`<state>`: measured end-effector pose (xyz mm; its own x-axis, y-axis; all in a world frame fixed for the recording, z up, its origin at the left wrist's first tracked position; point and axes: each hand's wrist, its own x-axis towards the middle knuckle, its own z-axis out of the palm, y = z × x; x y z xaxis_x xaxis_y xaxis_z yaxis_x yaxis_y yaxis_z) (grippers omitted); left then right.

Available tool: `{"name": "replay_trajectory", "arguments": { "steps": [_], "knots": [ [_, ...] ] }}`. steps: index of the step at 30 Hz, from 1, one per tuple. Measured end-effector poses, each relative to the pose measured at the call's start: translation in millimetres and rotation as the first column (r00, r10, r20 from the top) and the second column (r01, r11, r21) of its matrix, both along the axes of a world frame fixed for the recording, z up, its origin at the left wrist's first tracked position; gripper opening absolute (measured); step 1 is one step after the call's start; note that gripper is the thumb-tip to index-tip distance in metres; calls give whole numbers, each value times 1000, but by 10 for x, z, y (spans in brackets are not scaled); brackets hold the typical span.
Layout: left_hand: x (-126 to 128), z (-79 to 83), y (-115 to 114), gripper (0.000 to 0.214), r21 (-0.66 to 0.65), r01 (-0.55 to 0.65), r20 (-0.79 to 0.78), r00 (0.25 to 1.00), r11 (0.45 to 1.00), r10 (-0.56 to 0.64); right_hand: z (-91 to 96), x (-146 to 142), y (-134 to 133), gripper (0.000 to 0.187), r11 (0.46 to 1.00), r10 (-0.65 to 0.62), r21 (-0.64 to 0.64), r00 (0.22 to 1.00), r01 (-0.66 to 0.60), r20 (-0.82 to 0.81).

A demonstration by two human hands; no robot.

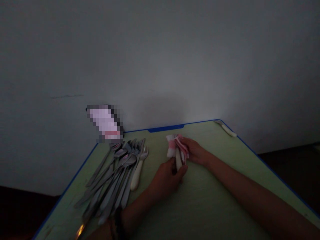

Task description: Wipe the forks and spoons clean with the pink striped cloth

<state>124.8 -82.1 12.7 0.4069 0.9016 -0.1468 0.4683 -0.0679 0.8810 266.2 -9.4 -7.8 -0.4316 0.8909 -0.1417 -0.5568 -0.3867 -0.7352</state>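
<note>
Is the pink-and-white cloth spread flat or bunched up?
Bunched: the cloth is crumpled in the right hand, around the white utensil that the left hand grips.

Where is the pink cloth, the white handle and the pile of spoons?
pink cloth (171,147): head view, its bunched left part.
white handle (178,163): head view, its bare middle.
pile of spoons (117,174): head view, the middle stems.

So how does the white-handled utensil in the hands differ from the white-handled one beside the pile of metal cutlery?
The held white-handled utensil is gripped by the left hand; the pile's white-handled utensil lies untouched. The held one's head is wrapped in a pink-and-white cloth under the right hand; the other's metal head is bare. Both have pale handles.
</note>
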Motion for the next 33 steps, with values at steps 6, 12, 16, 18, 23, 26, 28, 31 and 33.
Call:
{"name": "replay_trajectory", "arguments": {
  "steps": [6, 12, 16, 18, 23, 26, 28, 31, 33],
  "knots": [
    [-13, -12, 7, 29, 23, 16, 12, 1000, 1000, -16, 20, -21, 10, 22, 1000, 6, -12, 1000, -6, -20],
    [-20, -38, 13, 32, 11, 44, 34, 998, 999, -44, 7, -6, 22, 16, 998, -5, -59, 1000, 3, -30],
    [-22, -18, 3, 32, 24, 45, 14, 999, 999, -46, 20, -4, 10, 14, 998, -12, -62, 1000, 11, -17],
    [-22, -8, 0, 32, 29, 50, 11, 999, 998, -50, 40, -6, -2, 14, 998, -14, -59, 1000, 14, -10],
    [-18, -2, 8, 31, 6, 48, 11, 999, 999, -48, 69, -12, -17, 14, 998, -6, -62, 1000, 5, -16],
    [-21, -5, 17, 29, -9, 36, 40, 999, 999, -35, 37, -19, 0, 17, 997, -71, -39, 997, 70, -10],
    [-25, -9, 19, 27, -15, 23, 75, 997, 1000, -22, 4, -24, 19, 19, 991, -134, -3, 991, 134, -5],
    [-33, -20, 13, 24, -5, -13, 114, 993, 1000, 14, -38, -27, 49, 19, 979, -204, 22, 979, 203, 3],
    [-38, -33, 6, 24, 0, -27, 143, 989, 1000, 27, -52, -24, 61, 18, 975, -221, 28, 975, 221, -6]
  ]
}}
